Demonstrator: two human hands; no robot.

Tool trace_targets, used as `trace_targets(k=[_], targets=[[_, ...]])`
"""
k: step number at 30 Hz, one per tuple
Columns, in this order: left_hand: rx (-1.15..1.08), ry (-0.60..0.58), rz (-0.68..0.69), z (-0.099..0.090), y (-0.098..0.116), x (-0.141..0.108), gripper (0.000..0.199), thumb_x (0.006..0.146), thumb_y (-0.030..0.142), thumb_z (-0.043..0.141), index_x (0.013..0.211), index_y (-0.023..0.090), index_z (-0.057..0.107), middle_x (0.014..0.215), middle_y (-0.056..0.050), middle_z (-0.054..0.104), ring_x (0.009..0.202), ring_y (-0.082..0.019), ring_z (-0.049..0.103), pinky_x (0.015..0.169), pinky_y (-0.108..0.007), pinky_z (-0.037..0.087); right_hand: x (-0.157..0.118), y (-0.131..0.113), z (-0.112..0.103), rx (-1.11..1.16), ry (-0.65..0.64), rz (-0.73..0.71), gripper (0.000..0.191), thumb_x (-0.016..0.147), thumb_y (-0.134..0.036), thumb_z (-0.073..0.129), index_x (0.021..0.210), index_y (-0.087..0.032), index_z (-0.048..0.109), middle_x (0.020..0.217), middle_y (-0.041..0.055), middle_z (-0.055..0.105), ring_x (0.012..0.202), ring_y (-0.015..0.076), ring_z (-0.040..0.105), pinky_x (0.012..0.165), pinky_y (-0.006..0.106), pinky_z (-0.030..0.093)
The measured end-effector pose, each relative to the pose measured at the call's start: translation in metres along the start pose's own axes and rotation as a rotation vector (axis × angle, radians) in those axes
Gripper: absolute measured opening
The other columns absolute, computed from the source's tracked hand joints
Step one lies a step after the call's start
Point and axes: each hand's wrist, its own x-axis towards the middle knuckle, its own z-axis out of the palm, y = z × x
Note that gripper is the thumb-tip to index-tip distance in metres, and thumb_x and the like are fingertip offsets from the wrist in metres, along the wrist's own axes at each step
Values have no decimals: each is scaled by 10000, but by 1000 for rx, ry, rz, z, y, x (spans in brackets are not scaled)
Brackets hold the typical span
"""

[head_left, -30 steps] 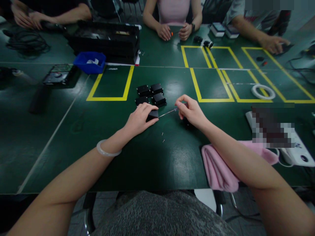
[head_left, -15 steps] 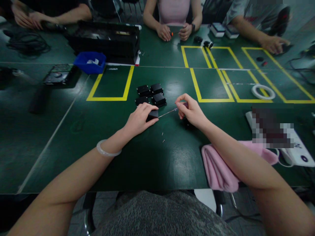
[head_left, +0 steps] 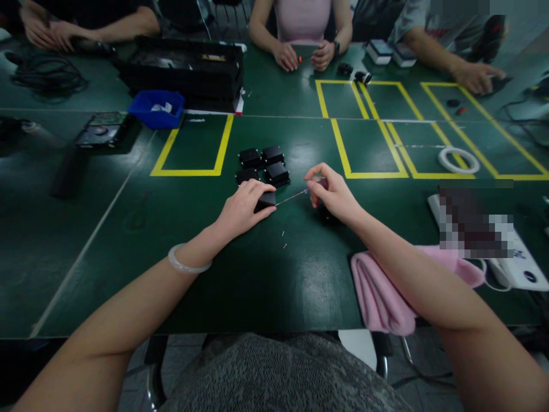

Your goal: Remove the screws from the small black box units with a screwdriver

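My left hand (head_left: 245,207) grips a small black box (head_left: 266,199) on the green table, thumb on the near side and fingers over the far side. My right hand (head_left: 328,191) is closed round the handle of a screwdriver (head_left: 292,198), whose thin shaft points left and meets the box's right end. Just beyond my left hand stand several similar black boxes (head_left: 277,173) in a cluster. Two small screws (head_left: 283,240) lie on the table nearer me. Under my right hand a dark object (head_left: 328,214) is mostly hidden.
Yellow tape outlines (head_left: 186,172) mark the table. A blue bin (head_left: 156,109) stands left, before a large black case (head_left: 184,68). A tape roll (head_left: 458,160), pink cloth (head_left: 381,294) and white device (head_left: 529,269) lie right. Across the table sit co-workers, one person's hands (head_left: 286,56) holding something.
Almost nothing differs. Both my hands keep their places, with the screwdriver tip still at the box's end.
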Motion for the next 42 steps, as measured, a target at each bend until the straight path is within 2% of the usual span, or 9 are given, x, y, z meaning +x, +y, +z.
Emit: trace_targets(k=[7,13,16,20,25,28,34,39,42], targets=[[-5,5,-3,0,1,0,368,968,358,628,1307,237,552,1268,-102,611,1187,-304,580,965,-473,539,0,-1,1,-33,-10,9,266,983,-457,612,907,-224,507,497,-92,515,434,89,505,485,248,400],[2,2,10,0,1,0,377,976,360,624,1314,207,554,1274,-120,613,1186,-311,584,971,-482,538,0,0,0,-5,-4,6,161,950,-302,628,990,-244,482,558,-95,542,444,101,525,486,255,415],[4,7,11,0,1,0,367,974,356,626,1306,217,554,1268,-114,617,1185,-309,586,980,-490,536,0,0,1,-15,0,14,195,959,-366,640,967,-245,487,562,-91,541,449,99,528,484,255,416],[9,-3,-4,-1,2,0,368,968,352,635,1305,232,550,1273,-108,617,1190,-306,586,960,-479,546,1,2,1,-12,2,15,276,966,-467,642,925,-239,492,475,-118,438,415,96,496,458,247,388],[10,-4,3,-1,2,0,379,969,358,633,1311,217,550,1274,-115,616,1187,-314,588,961,-488,541,1,2,1,-16,0,-4,193,950,-332,646,988,-239,481,543,-110,503,434,91,526,477,244,397],[11,-3,4,-1,1,0,381,969,353,634,1312,207,554,1273,-118,616,1186,-314,590,955,-478,541,0,1,0,-15,3,-6,192,949,-334,649,974,-235,487,569,-100,523,441,88,532,484,248,407],[0,0,8,-1,1,0,375,975,357,628,1314,219,548,1280,-113,612,1189,-307,587,960,-473,538,1,2,2,-22,10,26,276,970,-463,646,895,-236,507,454,-121,388,402,102,489,450,247,359],[2,-2,4,-1,1,0,373,971,351,632,1309,216,548,1274,-117,614,1189,-311,587,958,-479,539,0,-1,1,-8,11,0,172,949,-309,652,943,-239,495,538,-98,506,438,106,530,471,251,388],[-4,0,6,-1,1,0,376,970,345,632,1312,213,548,1280,-116,614,1187,-311,588,956,-478,540,0,-1,1,-15,15,0,203,938,-344,673,944,-233,504,557,-96,529,443,95,534,478,248,401]])
